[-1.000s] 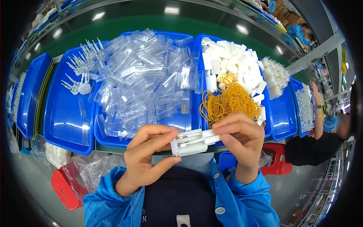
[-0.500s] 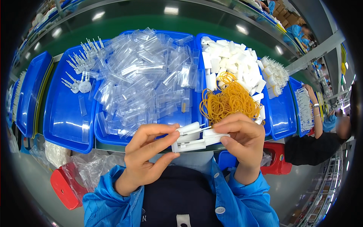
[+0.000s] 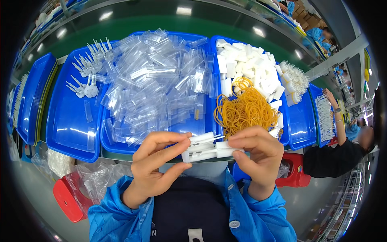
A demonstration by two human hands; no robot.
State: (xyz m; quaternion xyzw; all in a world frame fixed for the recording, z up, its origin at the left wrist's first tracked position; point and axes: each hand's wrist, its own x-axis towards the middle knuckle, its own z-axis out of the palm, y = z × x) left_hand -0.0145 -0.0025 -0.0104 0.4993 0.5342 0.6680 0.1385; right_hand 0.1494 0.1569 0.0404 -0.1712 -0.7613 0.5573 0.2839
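Observation:
My left hand (image 3: pixel 155 165) and my right hand (image 3: pixel 258 155) together hold a small bundle of white plastic pieces (image 3: pixel 207 147) in front of my chest, fingertips pinching it from both ends. Just beyond the bundle lies a heap of yellow rubber bands (image 3: pixel 246 111) in a blue tray (image 3: pixel 287 133), beside a pile of white plastic blocks (image 3: pixel 252 70). A middle blue tray (image 3: pixel 121 146) holds a mound of clear plastic sleeves (image 3: pixel 155 82).
A left blue tray (image 3: pixel 66 121) carries white pronged parts (image 3: pixel 88 70). More blue trays (image 3: pixel 28 97) stand at far left. Red stools (image 3: pixel 66 197) and clear bags (image 3: pixel 94 179) sit below. Another person in black (image 3: pixel 338 151) works at the right.
The bundle has shifted slightly in my fingers; my hands turned it and my right fingers now close over its right end.

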